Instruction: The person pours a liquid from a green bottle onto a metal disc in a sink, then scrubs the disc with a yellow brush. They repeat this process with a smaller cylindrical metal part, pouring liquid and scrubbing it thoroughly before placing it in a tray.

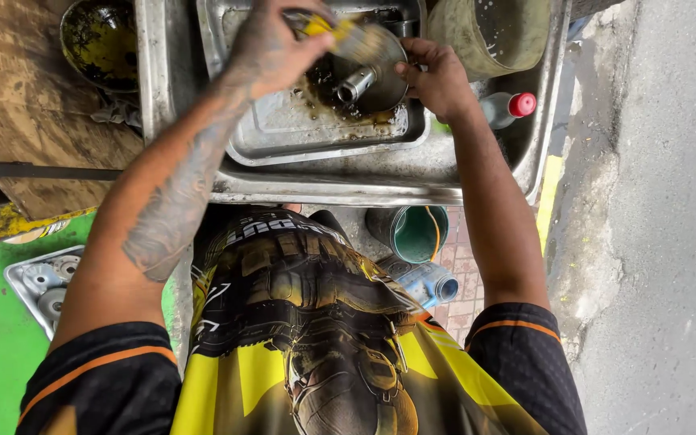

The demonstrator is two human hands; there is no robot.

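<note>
We held a yellow-handled brush (pixel 340 31) in our left hand (pixel 271 44) and gripped the rim of a round metal part (pixel 364 76) with our right hand (pixel 438 76). It sat in a greasy steel tray (pixel 283 129). Dirty liquid there suggested the scrubbing was unfinished.

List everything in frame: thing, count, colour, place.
metal part with shaft: 1, dark grey, oily, in the inner tray
brush: 1, yellow handle, on the part
inner tray: 1, steel, in the sink
sink: 1, steel, top centre
bucket: 1, dirty olive, top right
bottle: 1, clear, red cap, right side of sink
round pan: 1, blackened, top left
wooden board: 1, brown, left
cup: 1, green inside, below the sink
small tray of metal parts: 1, grey, lower left
left hand: holds the brush
right hand: steadies the part's rim
</note>
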